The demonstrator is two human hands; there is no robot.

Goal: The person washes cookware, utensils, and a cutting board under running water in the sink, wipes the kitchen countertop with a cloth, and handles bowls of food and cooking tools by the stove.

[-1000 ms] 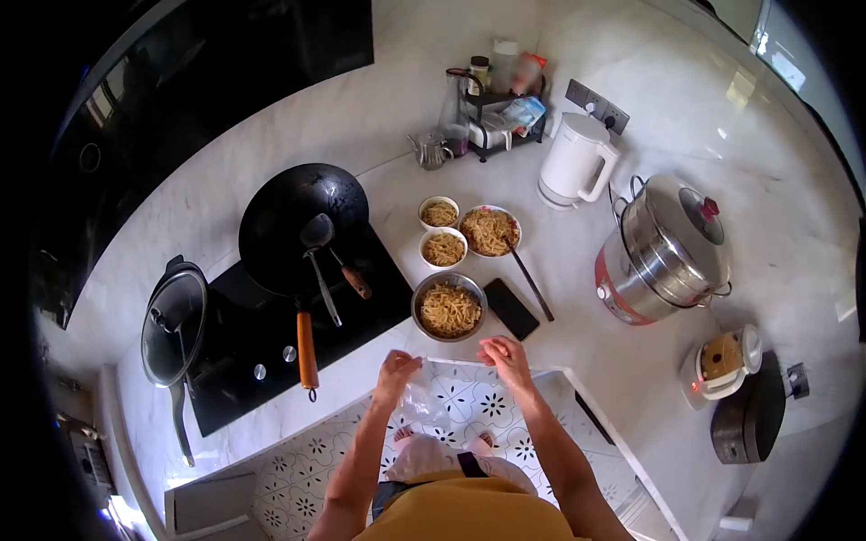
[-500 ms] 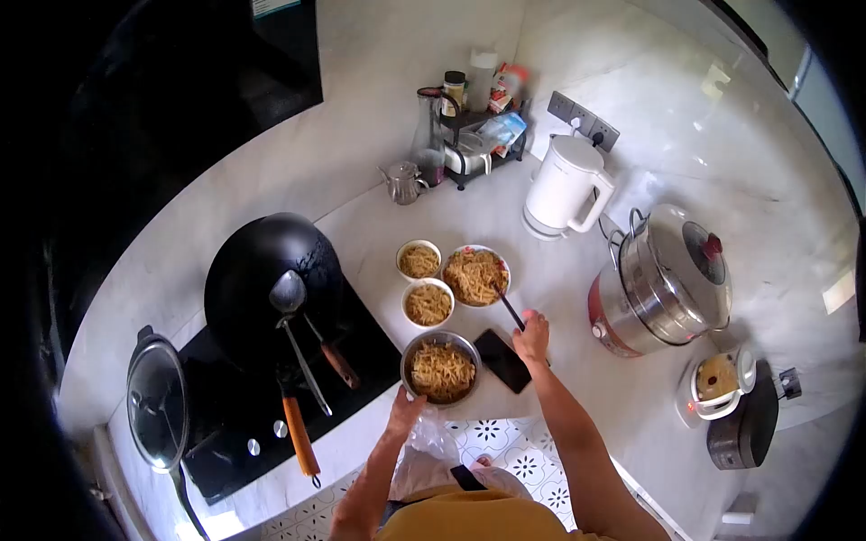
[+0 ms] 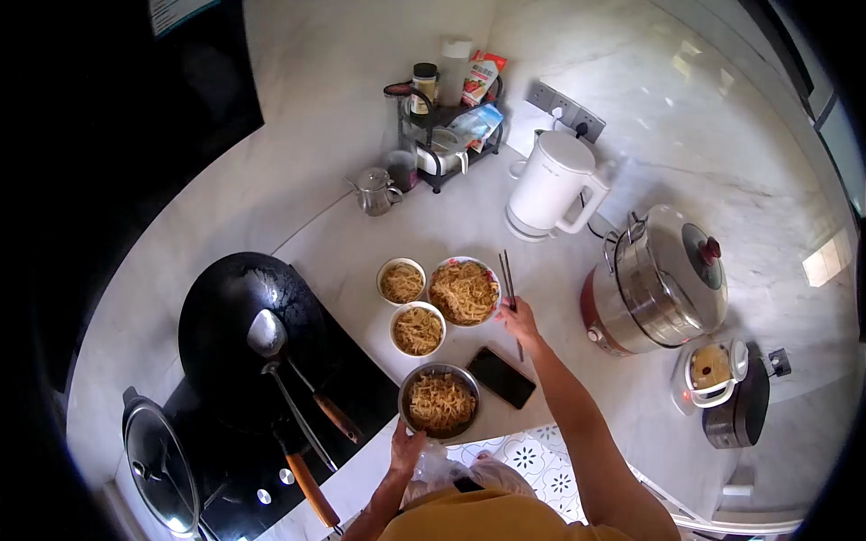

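Observation:
My left hand (image 3: 408, 448) is closed on the near rim of the metal bowl (image 3: 440, 401) of noodles, with a clear plastic bag (image 3: 437, 462) beside it. A pair of dark chopsticks (image 3: 510, 278) stands out of my right hand (image 3: 518, 321), whose fingers are closed around them at the right edge of the patterned bowl (image 3: 465, 291). That bowl also holds noodles. Two smaller white bowls of noodles, one far (image 3: 401, 281) and one near (image 3: 418, 330), sit to its left. Below my right hand lies a black phone (image 3: 501, 377).
On the left, a wok (image 3: 244, 334) with two utensils rests on the black stove (image 3: 352, 379), near a glass lid (image 3: 161, 464). Behind stand a small teapot (image 3: 373, 191), a rack (image 3: 437, 162) and a white kettle (image 3: 552, 185). A steamer (image 3: 663, 279) stands at the right.
Since one second ago, my left hand has taken hold of the metal bowl and my right hand has picked up the chopsticks, lifting them out of the patterned bowl's noodles. The view has shifted.

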